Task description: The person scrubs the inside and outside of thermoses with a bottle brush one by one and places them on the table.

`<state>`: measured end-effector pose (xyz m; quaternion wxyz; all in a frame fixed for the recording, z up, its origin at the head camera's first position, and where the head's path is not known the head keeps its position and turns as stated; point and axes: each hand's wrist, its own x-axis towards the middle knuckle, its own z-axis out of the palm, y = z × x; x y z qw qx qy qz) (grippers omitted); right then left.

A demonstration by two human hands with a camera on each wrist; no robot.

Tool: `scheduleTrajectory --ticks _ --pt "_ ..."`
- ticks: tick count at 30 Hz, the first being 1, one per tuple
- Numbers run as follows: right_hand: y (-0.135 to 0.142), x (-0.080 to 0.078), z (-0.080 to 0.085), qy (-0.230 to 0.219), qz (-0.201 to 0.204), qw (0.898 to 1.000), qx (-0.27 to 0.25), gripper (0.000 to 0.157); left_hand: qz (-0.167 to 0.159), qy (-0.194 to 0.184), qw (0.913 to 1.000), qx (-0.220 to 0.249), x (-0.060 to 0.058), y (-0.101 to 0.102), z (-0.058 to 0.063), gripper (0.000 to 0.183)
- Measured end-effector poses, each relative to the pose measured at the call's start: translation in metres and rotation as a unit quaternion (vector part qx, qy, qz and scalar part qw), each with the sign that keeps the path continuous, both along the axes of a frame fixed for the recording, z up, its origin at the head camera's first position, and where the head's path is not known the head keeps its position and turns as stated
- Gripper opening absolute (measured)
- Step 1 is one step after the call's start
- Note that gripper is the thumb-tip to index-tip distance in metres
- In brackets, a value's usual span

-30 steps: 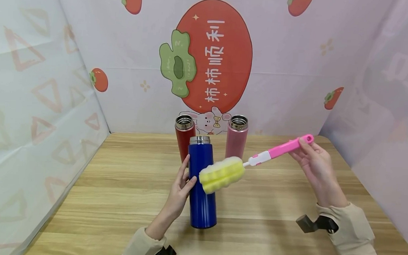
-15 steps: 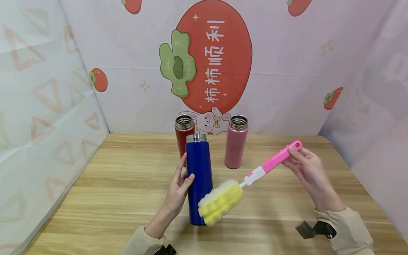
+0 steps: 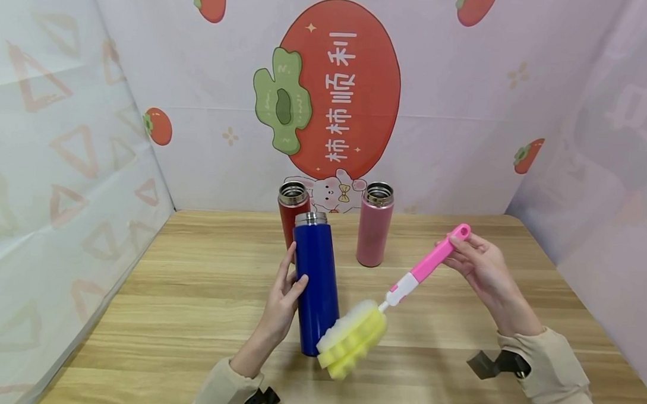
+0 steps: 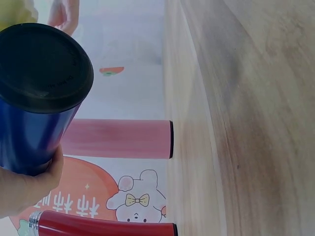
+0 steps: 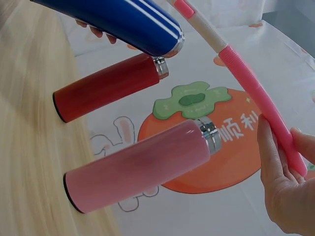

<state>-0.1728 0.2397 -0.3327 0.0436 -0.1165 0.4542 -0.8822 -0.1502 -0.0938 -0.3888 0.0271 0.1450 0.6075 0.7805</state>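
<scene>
My left hand grips a blue vacuum flask round its side. The flask has no lid and leans slightly, and its black base shows raised off the table in the left wrist view. Between thumb and fingers, my right hand pinches the pink handle end of a bottle brush. The brush slants down to the left, and its yellow and white sponge head overlaps the flask's lower right side in the head view. Whether the sponge touches the flask I cannot tell.
Behind the blue flask stands a red flask, partly hidden and lidless. To its right a lidless pink flask stands upright. A wooden table lies beneath, with a printed cloth backdrop behind and cloth at both sides.
The brush has swung from nearly level to a steeper slant, its sponge head dropping toward the flask's base. My right hand has shifted slightly down and left. The blue flask tilts a little further left.
</scene>
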Motion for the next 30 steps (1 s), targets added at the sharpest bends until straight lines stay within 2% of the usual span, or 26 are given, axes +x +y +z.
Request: scheduleTrajectory --ticks 8,18,26,30 --pt "0.001 -0.006 0.012 -0.035 -0.08 0.995 -0.05 0.011 -0.004 -0.003 1.0 -0.001 0.001 -0.001 -0.003 0.06" --pt "0.0 -0.013 0.026 -0.033 -0.124 0.983 -0.131 0.009 -0.019 -0.013 0.9995 0.02 0.005 0.0 -0.002 0.057" --pt "-0.001 -0.013 0.033 -0.041 -0.175 0.975 -0.13 0.018 -0.008 -0.013 0.9998 -0.013 0.006 0.0 -0.004 0.064" --pt "-0.001 -0.013 0.036 -0.034 -0.183 0.974 -0.132 0.018 -0.001 -0.019 0.999 -0.039 0.006 -0.001 -0.005 0.073"
